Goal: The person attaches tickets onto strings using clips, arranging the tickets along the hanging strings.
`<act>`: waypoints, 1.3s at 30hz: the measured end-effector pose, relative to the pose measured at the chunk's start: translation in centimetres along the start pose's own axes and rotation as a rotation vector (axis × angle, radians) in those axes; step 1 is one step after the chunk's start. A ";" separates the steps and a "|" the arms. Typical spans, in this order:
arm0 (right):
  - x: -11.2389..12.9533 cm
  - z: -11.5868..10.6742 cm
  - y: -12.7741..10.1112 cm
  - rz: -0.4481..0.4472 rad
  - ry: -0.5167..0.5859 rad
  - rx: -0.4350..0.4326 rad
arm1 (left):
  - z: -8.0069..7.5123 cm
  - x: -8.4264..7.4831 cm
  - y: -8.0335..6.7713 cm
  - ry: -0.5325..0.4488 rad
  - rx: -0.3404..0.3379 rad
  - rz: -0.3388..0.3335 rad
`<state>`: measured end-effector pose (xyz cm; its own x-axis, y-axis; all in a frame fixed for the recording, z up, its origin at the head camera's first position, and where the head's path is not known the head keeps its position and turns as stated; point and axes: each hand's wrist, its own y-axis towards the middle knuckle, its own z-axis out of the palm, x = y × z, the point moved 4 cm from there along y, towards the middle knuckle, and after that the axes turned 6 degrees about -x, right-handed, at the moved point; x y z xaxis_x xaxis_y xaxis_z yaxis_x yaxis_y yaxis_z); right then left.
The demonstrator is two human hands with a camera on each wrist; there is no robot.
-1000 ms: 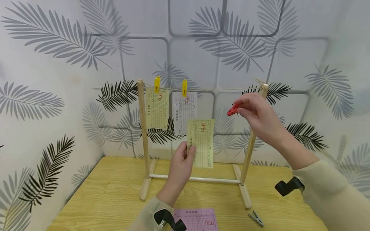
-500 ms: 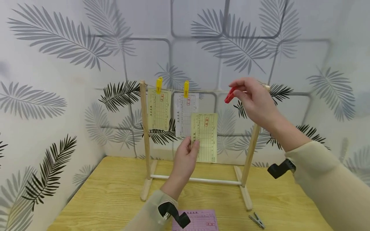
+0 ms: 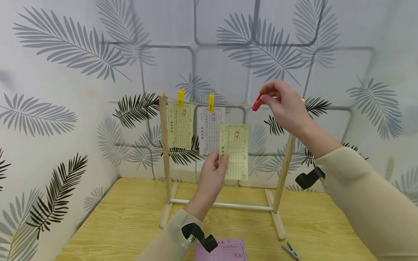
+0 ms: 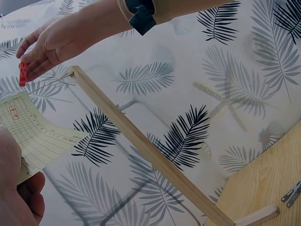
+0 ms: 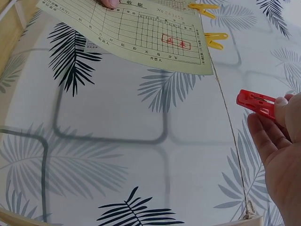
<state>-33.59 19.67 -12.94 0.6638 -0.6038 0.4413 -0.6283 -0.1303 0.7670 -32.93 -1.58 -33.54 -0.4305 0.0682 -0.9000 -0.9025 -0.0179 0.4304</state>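
My left hand (image 3: pixel 211 174) pinches a yellow receipt slip (image 3: pixel 236 152) by its left edge, upright in front of the rack. The slip's top edge is below the string (image 3: pixel 235 104). In the right wrist view the slip (image 5: pixel 136 35) shows a printed grid and a red stamp. My right hand (image 3: pixel 285 107) pinches a red clothespin (image 3: pixel 257 102) near the string, right of and above the slip. On the string, yellow clothespins hold another yellow slip (image 3: pixel 180 127) and a white slip (image 3: pixel 209 127); the held slip partly hides the white one.
A wooden rack (image 3: pixel 164 152) with a white crossbar (image 3: pixel 240 206) stands on the wooden table (image 3: pixel 107 221). On the table, a pink slip (image 3: pixel 222 250) lies at the front, partly hidden by my left wrist camera, and a grey clothespin (image 3: pixel 290 251) lies at the right.
My right hand has moved up and slightly left with the red clothespin, up to the string's height. My left hand has raised the yellow slip a little and shifted it right.
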 end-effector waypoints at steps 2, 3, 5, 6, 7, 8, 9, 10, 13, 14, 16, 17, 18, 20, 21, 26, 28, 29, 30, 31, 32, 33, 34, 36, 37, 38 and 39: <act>-0.2 0.1 0.3 0.005 0.009 -0.010 | 0.1 -0.1 0.1 0.008 -0.006 -0.001; -0.2 0.1 0.5 0.008 0.019 -0.010 | 0.2 -0.2 0.2 0.012 -0.008 -0.001; -0.3 0.3 0.8 0.012 0.052 -0.011 | 0.4 -0.2 0.4 0.014 -0.009 -0.002; -0.3 0.4 1.0 0.011 0.064 -0.009 | 0.4 -0.2 0.5 0.019 -0.009 0.000; -0.3 0.5 1.1 0.011 0.071 -0.010 | 0.5 -0.2 0.6 0.024 -0.010 0.004; -0.2 0.6 1.3 0.013 0.079 -0.010 | 0.6 -0.2 0.8 0.027 -0.009 0.004; -0.1 0.7 1.5 0.014 0.089 -0.011 | 0.7 -0.2 0.9 0.028 -0.007 0.003; -0.1 0.8 1.7 0.014 0.096 -0.012 | 0.7 -0.2 1.0 0.030 -0.007 0.002; 0.0 1.0 2.1 0.028 0.095 -0.013 | 1.0 -0.2 1.4 0.033 -0.006 -0.003; 0.0 1.1 2.3 0.029 0.090 -0.013 | 1.0 -0.2 1.5 0.032 -0.005 -0.007; 0.1 1.2 2.6 0.032 0.075 -0.010 | 1.2 -0.2 1.8 0.033 -0.005 -0.015; 0.1 1.3 2.7 0.035 0.064 -0.006 | 1.3 -0.2 1.9 0.033 -0.003 -0.018; 0.1 1.3 2.9 0.038 0.053 -0.002 | 1.4 -0.1 2.1 0.036 -0.003 -0.023; 0.2 1.4 3.1 0.048 0.030 0.014 | 1.5 -0.2 2.3 0.040 -0.009 -0.029; 0.2 1.4 3.2 0.054 0.024 0.021 | 1.6 -0.3 2.4 0.046 -0.015 -0.032; 0.4 1.5 3.6 0.067 0.000 0.048 | 2.1 -0.3 3.3 0.065 -0.047 -0.034; 0.5 1.6 3.8 0.064 -0.006 0.052 | 2.4 -0.3 3.5 0.059 -0.048 -0.037; 0.5 1.7 3.9 0.063 -0.005 0.054 | 2.5 -0.4 3.6 0.053 -0.050 -0.042; 0.5 1.8 3.9 0.061 -0.009 0.056 | 2.6 -0.4 3.6 0.048 -0.050 -0.042; 0.6 1.9 4.0 0.057 -0.009 0.060 | 2.7 -0.4 3.6 0.049 -0.052 -0.040; 0.6 2.0 4.1 0.052 -0.007 0.065 | 2.7 -0.4 3.6 0.045 -0.054 -0.043; 0.7 2.1 4.2 0.048 -0.005 0.070 | 2.8 -0.4 3.7 0.042 -0.057 -0.042; 0.7 2.2 4.2 0.046 -0.005 0.074 | 2.9 -0.4 3.7 0.041 -0.059 -0.043; 0.7 2.4 4.4 0.041 -0.014 0.083 | 3.0 -0.5 3.8 0.039 -0.067 -0.034; 0.6 2.5 4.4 0.040 -0.016 0.088 | 3.1 -0.5 3.9 0.040 -0.069 -0.032; 0.6 2.6 4.4 0.042 -0.019 0.090 | 3.2 -0.5 4.0 0.036 -0.070 -0.033; 0.6 2.6 4.5 0.045 -0.025 0.094 | 3.2 -0.4 4.1 0.035 -0.072 -0.033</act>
<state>-37.10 16.66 -10.48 0.6244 -0.6301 0.4616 -0.6935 -0.1752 0.6988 -36.39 1.54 -31.19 -0.3997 0.0354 -0.9160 -0.9142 -0.0875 0.3956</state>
